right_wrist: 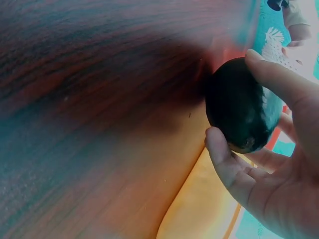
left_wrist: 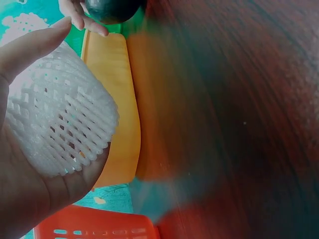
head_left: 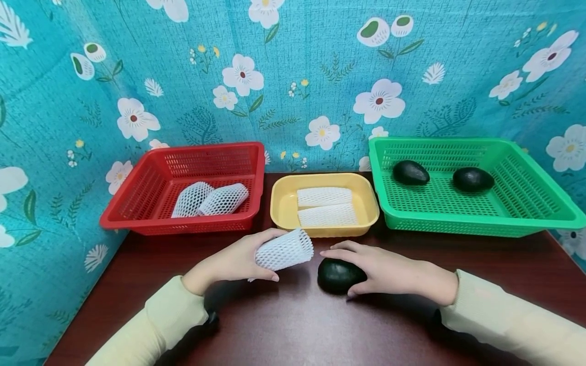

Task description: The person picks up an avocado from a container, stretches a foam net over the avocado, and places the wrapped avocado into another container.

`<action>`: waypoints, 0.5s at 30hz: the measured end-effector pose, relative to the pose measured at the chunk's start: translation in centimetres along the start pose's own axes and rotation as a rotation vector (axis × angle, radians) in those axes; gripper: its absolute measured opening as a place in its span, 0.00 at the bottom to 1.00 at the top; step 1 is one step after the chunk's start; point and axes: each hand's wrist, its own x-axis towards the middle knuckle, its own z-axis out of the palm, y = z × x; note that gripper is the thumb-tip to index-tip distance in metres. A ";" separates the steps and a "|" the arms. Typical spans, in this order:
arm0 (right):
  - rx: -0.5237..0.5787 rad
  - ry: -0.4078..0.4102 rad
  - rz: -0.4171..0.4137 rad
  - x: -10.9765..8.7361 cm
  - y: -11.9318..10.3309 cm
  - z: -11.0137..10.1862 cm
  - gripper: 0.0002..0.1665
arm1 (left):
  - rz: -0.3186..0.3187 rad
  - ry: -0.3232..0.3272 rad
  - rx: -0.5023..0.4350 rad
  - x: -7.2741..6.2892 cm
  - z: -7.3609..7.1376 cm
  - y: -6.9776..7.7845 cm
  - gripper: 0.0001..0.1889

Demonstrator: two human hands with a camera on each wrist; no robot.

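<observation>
A white foam net sleeve (head_left: 285,250) lies in the grip of my left hand (head_left: 233,259), its mouth facing right in the head view. The left wrist view shows the mesh of the foam net sleeve (left_wrist: 65,109) between thumb and palm. With thumb and fingers, my right hand (head_left: 389,269) holds a dark avocado (head_left: 339,276) low over the table, a short way right of the sleeve. In the right wrist view the avocado (right_wrist: 241,107) sits between thumb and fingertips.
Behind the hands stands a yellow tray (head_left: 279,221) with flat white foam sleeves (head_left: 327,213). On the left, a red basket (head_left: 220,223) holds two net-covered pieces (head_left: 224,199). The green basket (head_left: 458,226) at right contains two avocados (head_left: 473,180). A floral cloth (head_left: 311,76) hangs behind.
</observation>
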 end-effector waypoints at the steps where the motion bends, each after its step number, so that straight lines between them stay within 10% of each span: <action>1: -0.004 -0.001 -0.007 0.1 0.0 0.0 0.48 | 0.000 -0.001 -0.003 0.0 0.0 0.0 0.44; 15: -0.028 -0.009 0.018 0.4 -0.2 0.3 0.44 | -0.006 -0.001 0.027 0.5 0.2 0.2 0.43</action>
